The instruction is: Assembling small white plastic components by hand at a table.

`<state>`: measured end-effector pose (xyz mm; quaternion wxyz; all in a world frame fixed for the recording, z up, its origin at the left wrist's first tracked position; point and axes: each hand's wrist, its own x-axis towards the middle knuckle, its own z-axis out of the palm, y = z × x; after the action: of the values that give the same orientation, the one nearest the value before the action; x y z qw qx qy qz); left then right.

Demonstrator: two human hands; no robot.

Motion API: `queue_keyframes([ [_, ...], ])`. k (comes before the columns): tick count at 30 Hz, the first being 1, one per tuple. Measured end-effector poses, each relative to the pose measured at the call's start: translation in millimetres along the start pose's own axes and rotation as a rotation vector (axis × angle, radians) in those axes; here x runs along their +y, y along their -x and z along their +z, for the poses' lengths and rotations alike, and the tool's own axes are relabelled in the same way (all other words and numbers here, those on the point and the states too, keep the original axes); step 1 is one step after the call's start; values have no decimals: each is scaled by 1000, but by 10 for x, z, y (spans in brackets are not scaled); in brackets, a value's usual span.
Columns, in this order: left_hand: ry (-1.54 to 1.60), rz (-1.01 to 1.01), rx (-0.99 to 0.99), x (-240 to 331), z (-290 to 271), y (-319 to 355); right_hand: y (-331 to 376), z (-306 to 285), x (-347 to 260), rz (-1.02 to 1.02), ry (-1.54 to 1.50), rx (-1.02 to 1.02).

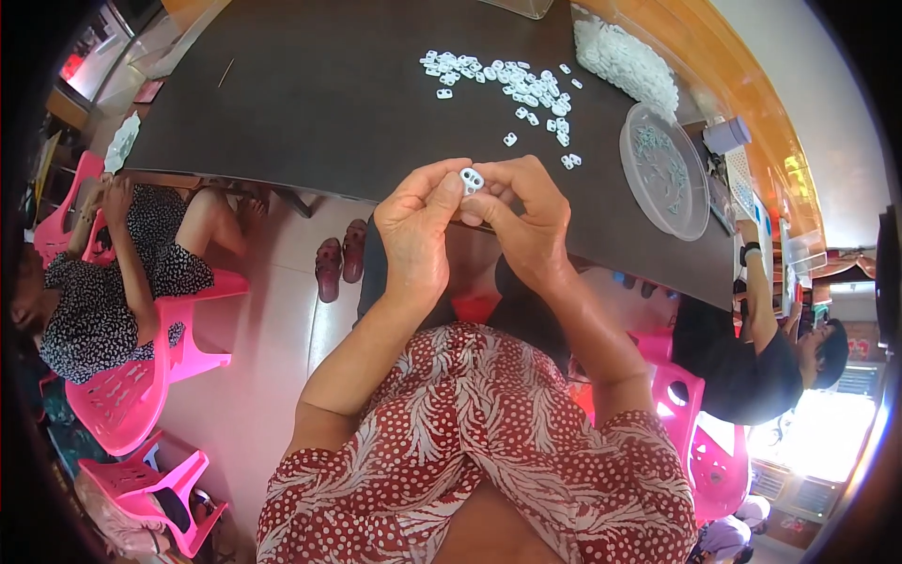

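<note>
Between my two hands, just over the near edge of the dark table (310,113), is a small white oval plastic piece (472,179) with two dark holes. My left hand (418,221) pinches it from the left with thumb and fingertips. On its other side, my right hand (526,216) grips it with bent fingers and thumb. Any further small part inside the fingers is hidden. Beyond my hands lies a loose scatter of similar white pieces (528,86), several of them strayed toward me.
At the back right a clear bin (625,64) is heaped with white pieces. Nearer stands a round clear tub (700,221) of small greenish parts. A lilac cup (728,134) is by the right edge. People sit left (94,310) and right (742,357). Maroon clogs (329,271) lie on the floor.
</note>
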<state>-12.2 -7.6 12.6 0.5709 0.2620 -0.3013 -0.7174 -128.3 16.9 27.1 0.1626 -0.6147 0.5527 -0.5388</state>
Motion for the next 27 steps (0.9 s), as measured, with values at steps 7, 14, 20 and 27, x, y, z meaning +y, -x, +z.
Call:
queue_keyframes([
  [7, -49, 90, -89, -51, -71, -9, 5, -13, -14, -43, 1, 2],
  [14, -50, 175, -127, -89, -115, -5, 33, 22, 3, -193, 111, 11],
  [20, -40, 235, -50, -118, -32, 73, 123, 134, -9, -270, 127, 88],
  [27, -90, 289, -3, -107, -32, 122, 139, 241, -53, -310, 144, 138],
])
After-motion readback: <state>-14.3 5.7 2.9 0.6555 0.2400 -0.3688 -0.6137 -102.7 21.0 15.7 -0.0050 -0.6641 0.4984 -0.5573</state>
